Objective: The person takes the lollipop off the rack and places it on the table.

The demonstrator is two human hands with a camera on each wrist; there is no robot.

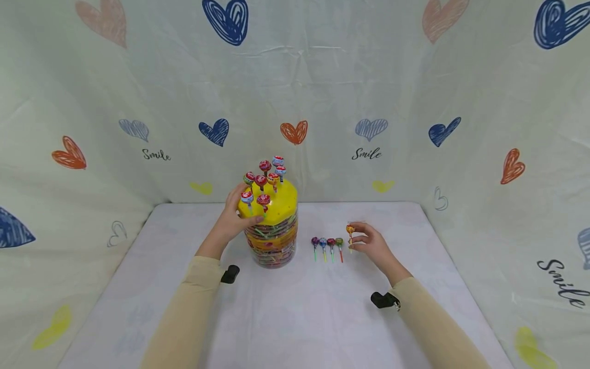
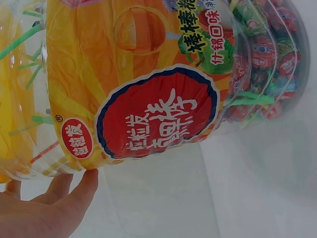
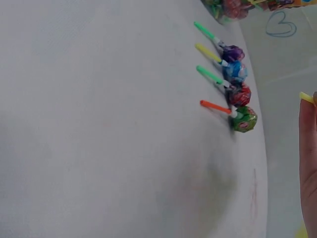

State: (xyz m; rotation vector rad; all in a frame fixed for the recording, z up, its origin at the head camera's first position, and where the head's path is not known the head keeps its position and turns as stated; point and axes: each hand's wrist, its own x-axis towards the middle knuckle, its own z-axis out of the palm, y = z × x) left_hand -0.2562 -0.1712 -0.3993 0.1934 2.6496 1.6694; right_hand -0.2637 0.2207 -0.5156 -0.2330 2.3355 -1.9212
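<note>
My left hand grips a clear plastic jar near its yellow lid, fingers behind and thumb in front. In the left wrist view the fingertips touch the jar beside its orange label. Several wrapped lollipops stand upright in the lid. To the right, my right hand pinches an orange lollipop, head up, just beside a row of lollipops lying on the table. Only a finger and the tip of a yellow stick show in the right wrist view.
A white cloth covers the table. Behind it hangs a pale curtain printed with hearts. The jar stands left of the lollipop row and holds many more wrapped lollipops. Black wrist cameras sit at the sleeves.
</note>
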